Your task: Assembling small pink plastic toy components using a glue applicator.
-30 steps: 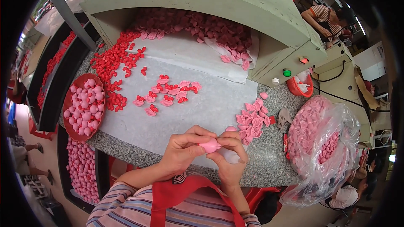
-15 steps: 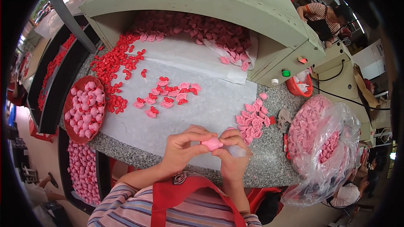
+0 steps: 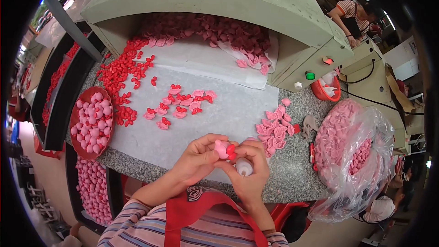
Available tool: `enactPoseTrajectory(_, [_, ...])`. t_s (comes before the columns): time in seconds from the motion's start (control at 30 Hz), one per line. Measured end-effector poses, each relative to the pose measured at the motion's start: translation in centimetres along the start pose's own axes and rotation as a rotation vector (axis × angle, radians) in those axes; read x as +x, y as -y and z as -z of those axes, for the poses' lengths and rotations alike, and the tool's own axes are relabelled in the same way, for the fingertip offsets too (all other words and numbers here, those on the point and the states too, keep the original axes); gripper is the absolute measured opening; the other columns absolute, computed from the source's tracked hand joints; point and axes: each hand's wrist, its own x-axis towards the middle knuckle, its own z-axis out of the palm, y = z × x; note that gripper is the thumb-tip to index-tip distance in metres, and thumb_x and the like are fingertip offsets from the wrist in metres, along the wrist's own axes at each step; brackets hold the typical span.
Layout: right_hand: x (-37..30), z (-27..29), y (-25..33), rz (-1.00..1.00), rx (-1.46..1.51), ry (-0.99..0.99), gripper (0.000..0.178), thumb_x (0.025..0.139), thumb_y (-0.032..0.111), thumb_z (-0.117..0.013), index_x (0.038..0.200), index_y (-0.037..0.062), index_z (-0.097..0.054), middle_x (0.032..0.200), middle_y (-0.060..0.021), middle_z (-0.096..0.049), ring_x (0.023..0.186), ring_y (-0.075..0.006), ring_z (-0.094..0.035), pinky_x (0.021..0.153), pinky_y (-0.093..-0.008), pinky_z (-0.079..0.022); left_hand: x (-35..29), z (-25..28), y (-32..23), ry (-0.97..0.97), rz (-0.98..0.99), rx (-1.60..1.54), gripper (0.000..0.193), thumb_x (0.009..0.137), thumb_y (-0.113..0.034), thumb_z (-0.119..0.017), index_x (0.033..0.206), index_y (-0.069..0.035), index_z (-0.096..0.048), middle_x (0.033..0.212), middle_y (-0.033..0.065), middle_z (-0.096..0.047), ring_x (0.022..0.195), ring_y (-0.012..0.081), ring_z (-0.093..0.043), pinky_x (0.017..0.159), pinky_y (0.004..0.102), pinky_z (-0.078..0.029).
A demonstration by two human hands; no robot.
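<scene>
Above the near edge of the work surface, my left hand pinches a small pink plastic piece between thumb and fingers. A red bow-shaped part sits at the pink piece's right end, touching the fingertips of my right hand. That hand is also wrapped round a small whitish squeeze bottle with a thin tip, which points down toward me. Farther off on the white sheet lie several pink shells with red parts on them. Loose pink shells are piled to the right of my hands.
Loose red parts spread at the left, beside a red-brown bowl of round pink pieces. A grey-green machine housing arches over the far side. At the right stand a clear plastic bag of pink pieces and a red basket.
The pink piece has turned, and its red bow part now shows. The bottle in my right hand has swung so its tip points toward me.
</scene>
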Motion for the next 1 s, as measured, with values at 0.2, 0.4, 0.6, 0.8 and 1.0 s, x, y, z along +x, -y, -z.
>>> enactPoseTrajectory(0.2, [0.5,0.2,-0.3,0.045,-0.075,-0.048,0.033,0.054,0.001,-0.077,0.081,0.0036,-0.058,0.08,-0.006,-0.05,0.072,-0.0152,-0.052,0.058,-0.0242,-0.044,0.1,-0.1,-1.2,0.022,0.019,0.255,0.037,0.076,-0.007,-0.063,0.11,0.0,-0.049,0.11,0.0174,-0.053,0.098,0.0265,-0.055,0.08,0.0387,-0.049])
enactPoseTrajectory(0.4, [0.5,0.5,-0.1,0.167,-0.202,0.003,0.032,0.052,0.003,-0.077,0.079,0.0049,-0.061,0.08,-0.0069,-0.053,0.069,-0.019,-0.054,0.058,-0.0283,-0.044,-0.3,0.4,-0.9,-0.033,-0.049,0.431,0.034,0.07,-0.001,-0.067,0.102,0.002,-0.054,0.101,0.0149,-0.056,0.091,0.0229,-0.057,0.076,0.0354,-0.051])
enactPoseTrajectory(0.6, [1.1,0.8,-0.2,0.251,-0.19,0.073,0.033,0.051,0.004,-0.077,0.079,0.005,-0.061,0.076,-0.0073,-0.056,0.066,-0.0193,-0.055,0.055,-0.0276,-0.044,-0.3,0.7,-0.3,-0.008,-0.091,0.335,0.032,0.068,-0.002,-0.068,0.097,0.002,-0.055,0.095,0.0128,-0.056,0.087,0.0212,-0.057,0.073,0.0356,-0.053])
enactPoseTrajectory(0.8, [1.3,0.9,-0.5,0.289,-0.216,0.101,0.034,0.049,0.004,-0.077,0.079,0.0043,-0.06,0.074,-0.008,-0.056,0.064,-0.0199,-0.056,0.054,-0.0275,-0.044,-0.2,1.1,0.3,0.016,-0.102,0.277,0.029,0.071,0.0,-0.065,0.097,0.003,-0.053,0.094,0.013,-0.054,0.088,0.0224,-0.057,0.069,0.0367,-0.055])
enactPoseTrajectory(1.0, [1.2,0.9,-1.0,0.323,-0.251,0.112,0.034,0.05,0.005,-0.076,0.08,0.0046,-0.06,0.075,-0.0078,-0.056,0.063,-0.02,-0.055,0.053,-0.0274,-0.044,-0.1,1.4,0.7,-0.001,-0.098,0.256,0.026,0.074,-0.002,-0.062,0.098,0.003,-0.051,0.095,0.0135,-0.053,0.088,0.0229,-0.056,0.07,0.0353,-0.054])
